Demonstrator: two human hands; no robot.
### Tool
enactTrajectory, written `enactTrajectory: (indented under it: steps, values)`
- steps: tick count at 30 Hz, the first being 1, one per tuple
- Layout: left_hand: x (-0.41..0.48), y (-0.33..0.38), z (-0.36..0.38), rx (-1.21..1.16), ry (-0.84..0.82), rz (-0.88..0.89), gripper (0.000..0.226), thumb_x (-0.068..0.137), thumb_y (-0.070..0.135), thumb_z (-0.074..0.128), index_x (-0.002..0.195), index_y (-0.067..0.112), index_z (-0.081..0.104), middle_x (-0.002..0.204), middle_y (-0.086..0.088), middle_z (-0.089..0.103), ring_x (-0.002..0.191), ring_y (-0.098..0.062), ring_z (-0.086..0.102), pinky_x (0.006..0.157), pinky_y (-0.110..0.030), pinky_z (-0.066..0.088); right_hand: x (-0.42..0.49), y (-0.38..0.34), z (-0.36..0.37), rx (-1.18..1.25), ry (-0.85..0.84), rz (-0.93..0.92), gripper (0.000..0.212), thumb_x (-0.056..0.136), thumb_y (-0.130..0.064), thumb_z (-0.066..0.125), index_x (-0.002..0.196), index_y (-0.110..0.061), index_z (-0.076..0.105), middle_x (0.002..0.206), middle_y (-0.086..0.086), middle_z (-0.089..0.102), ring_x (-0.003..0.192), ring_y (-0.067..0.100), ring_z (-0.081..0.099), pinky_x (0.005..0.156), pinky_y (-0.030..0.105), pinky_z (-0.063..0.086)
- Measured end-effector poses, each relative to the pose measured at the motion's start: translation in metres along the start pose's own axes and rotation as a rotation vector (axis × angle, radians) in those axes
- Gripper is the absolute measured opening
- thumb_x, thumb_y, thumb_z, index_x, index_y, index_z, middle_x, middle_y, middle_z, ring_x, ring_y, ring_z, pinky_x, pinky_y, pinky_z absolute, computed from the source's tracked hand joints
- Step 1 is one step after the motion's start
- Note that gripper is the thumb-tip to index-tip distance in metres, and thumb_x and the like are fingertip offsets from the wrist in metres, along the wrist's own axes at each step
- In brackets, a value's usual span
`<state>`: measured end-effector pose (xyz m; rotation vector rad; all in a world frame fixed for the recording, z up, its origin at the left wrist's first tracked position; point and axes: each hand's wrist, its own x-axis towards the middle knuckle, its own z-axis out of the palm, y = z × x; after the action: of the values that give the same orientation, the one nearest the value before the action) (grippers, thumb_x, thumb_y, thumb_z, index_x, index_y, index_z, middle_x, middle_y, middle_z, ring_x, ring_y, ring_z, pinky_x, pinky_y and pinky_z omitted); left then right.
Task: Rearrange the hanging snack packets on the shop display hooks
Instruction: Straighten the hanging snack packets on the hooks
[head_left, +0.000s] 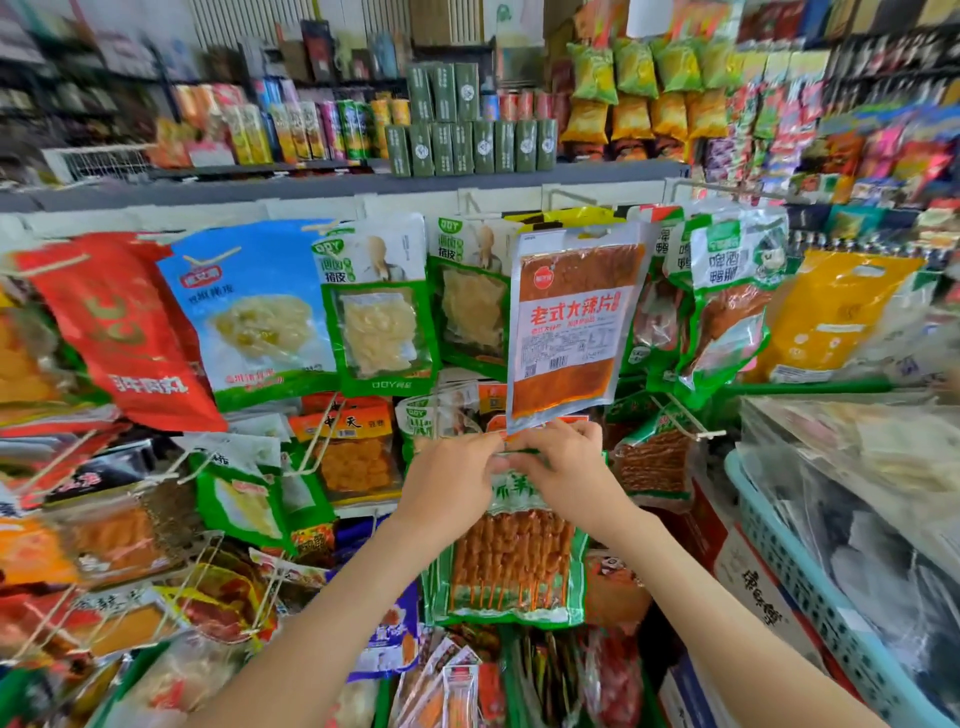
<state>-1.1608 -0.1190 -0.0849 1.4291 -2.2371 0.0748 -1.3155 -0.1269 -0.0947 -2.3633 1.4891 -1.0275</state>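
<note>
A green packet of orange skewered snacks (511, 561) hangs at the centre of the display. My left hand (447, 483) and my right hand (563, 467) both pinch its top edge, fingers closed on the header. Just above my hands hangs a clear packet of reddish-brown spicy strips (571, 322) with red lettering, tilted slightly. Green-and-white packets of pale strips (379, 312) hang to its left. Green packets of brown meat (727, 301) hang to its right. The hook under my hands is hidden.
White display hooks (680, 415) stick out toward me among crowded packets. A blue packet (254, 306) and a red packet (119, 332) hang at left, a yellow one (836, 317) at right. A light-blue basket (810, 587) stands at right. Shelves of boxes (467, 124) rise behind.
</note>
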Motion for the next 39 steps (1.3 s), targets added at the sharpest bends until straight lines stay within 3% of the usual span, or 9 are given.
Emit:
enactTrajectory:
  steps: [6,11,14,18,23,28,33,36,39]
  values:
    - [0.013,-0.024,-0.035,-0.023,0.067,-0.065,0.021,0.097,0.027,0.045,0.08,0.016,0.053,0.072,-0.001,0.057,0.068,-0.021,0.054,0.057,-0.035,0.043,0.036,-0.025,0.003,-0.015,0.136,-0.067,0.008,0.088,-0.025,0.061,0.081,-0.021,0.06,0.064,-0.012,0.044,0.072,0.016,0.043,0.075,0.028,0.018]
    - [0.014,-0.054,-0.062,-0.202,0.052,-0.143,0.014,0.095,0.031,0.05,0.093,0.026,0.063,0.076,0.013,0.061,0.057,-0.002,0.052,0.049,-0.015,0.036,0.057,-0.04,0.013,0.006,0.093,-0.062,0.017,0.087,-0.022,0.062,0.075,-0.027,0.051,0.066,-0.011,0.053,0.072,0.018,0.047,0.074,0.03,0.018]
    - [0.013,-0.082,-0.075,-0.301,0.153,-0.233,0.013,0.094,0.03,0.053,0.1,0.023,0.063,0.086,0.016,0.06,0.073,0.008,0.051,0.061,-0.004,0.039,0.062,-0.041,0.019,0.028,0.093,-0.008,0.02,0.087,-0.02,0.062,0.075,-0.033,0.053,0.07,-0.006,0.06,0.075,0.015,0.049,0.075,0.027,0.016]
    - [0.012,-0.11,-0.077,-0.354,0.179,-0.387,0.024,0.094,0.03,0.052,0.115,0.02,0.057,0.098,0.009,0.061,0.085,-0.003,0.055,0.07,-0.014,0.042,0.07,-0.042,0.023,0.026,0.106,0.033,0.021,0.086,-0.019,0.063,0.073,-0.033,0.055,0.066,-0.003,0.06,0.076,0.015,0.048,0.074,0.025,0.015]
    - [0.02,-0.087,-0.075,-0.313,0.153,-0.152,0.022,0.095,0.027,0.051,0.115,0.024,0.059,0.106,0.01,0.063,0.099,-0.006,0.056,0.086,-0.021,0.046,0.079,-0.045,0.015,0.022,0.217,0.059,0.015,0.084,-0.015,0.065,0.072,-0.024,0.062,0.058,-0.01,0.053,0.063,0.01,0.044,0.077,0.03,0.023]
    - [0.047,-0.043,-0.082,0.072,0.274,-0.031,0.031,0.095,0.037,0.046,0.122,0.024,0.056,0.114,0.006,0.063,0.11,-0.016,0.053,0.098,-0.033,0.032,0.074,-0.035,-0.006,0.01,0.25,0.057,0.013,0.081,-0.017,0.066,0.072,-0.026,0.062,0.062,-0.014,0.057,0.063,0.013,0.052,0.076,0.043,0.044]
    - [0.094,-0.014,-0.072,-0.364,0.054,-0.147,0.047,0.094,0.041,0.05,0.134,0.018,0.045,0.126,0.001,0.058,0.106,-0.013,0.058,0.082,-0.025,0.049,0.056,-0.021,-0.032,-0.054,0.34,0.05,0.012,0.076,-0.022,0.062,0.066,-0.028,0.059,0.055,-0.021,0.048,0.056,0.004,0.046,0.073,0.045,0.044]
    - [0.118,-0.007,-0.06,-0.608,-0.017,-0.183,0.047,0.091,0.043,0.055,0.131,0.02,0.048,0.12,0.005,0.061,0.095,-0.006,0.058,0.066,-0.013,0.043,0.044,-0.013,-0.048,-0.093,0.396,0.094,0.021,0.078,-0.019,0.061,0.066,-0.035,0.054,0.057,-0.018,0.053,0.059,0.009,0.048,0.076,0.041,0.036]
    - [0.134,0.003,-0.049,-0.772,0.009,-0.164,0.04,0.091,0.04,0.056,0.126,0.022,0.053,0.118,0.004,0.063,0.102,-0.012,0.061,0.082,-0.028,0.05,0.036,-0.007,-0.064,-0.133,0.417,0.141,0.023,0.082,-0.016,0.063,0.068,-0.033,0.058,0.063,-0.019,0.055,0.067,0.011,0.051,0.079,0.033,0.023]
